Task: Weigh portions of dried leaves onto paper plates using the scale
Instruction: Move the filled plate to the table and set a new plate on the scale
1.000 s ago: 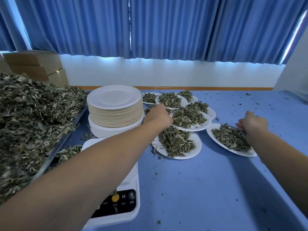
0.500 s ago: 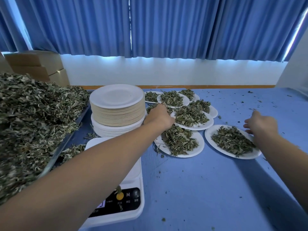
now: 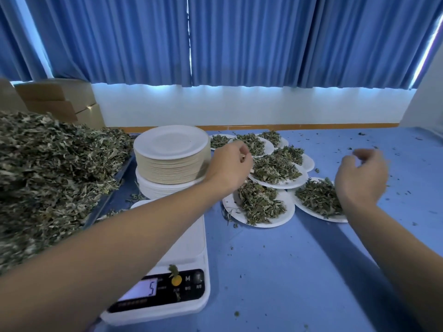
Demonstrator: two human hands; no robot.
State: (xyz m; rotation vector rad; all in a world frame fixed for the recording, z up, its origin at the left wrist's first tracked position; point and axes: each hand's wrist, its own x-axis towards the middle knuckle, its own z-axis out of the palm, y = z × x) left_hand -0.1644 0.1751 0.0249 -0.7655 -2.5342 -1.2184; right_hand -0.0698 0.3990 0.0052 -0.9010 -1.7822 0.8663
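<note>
Head camera is looking down at the white scale (image 3: pixel 189 236) sitting nearest on the blue desk (image 3: pixel 287 271), its display (image 3: pixel 141 289) showing 5 and the left forearm crossing above its platform. Beyond it, the left hand (image 3: pixel 230 166) is hovering over the cluster of filled plates (image 3: pixel 286 212) and the right hand (image 3: pixel 362 178) is hovering above the rightmost filled plate (image 3: pixel 309 209), both with fingers hanging loosely curled and gripping nothing visible. Farther left the heap of dried leaves (image 3: pixel 48 168) is lying beside the stack of empty paper plates (image 3: pixel 171 149), which is standing just behind the scale, with blue curtains (image 3: pixel 239 39) hanging farthest back.
</note>
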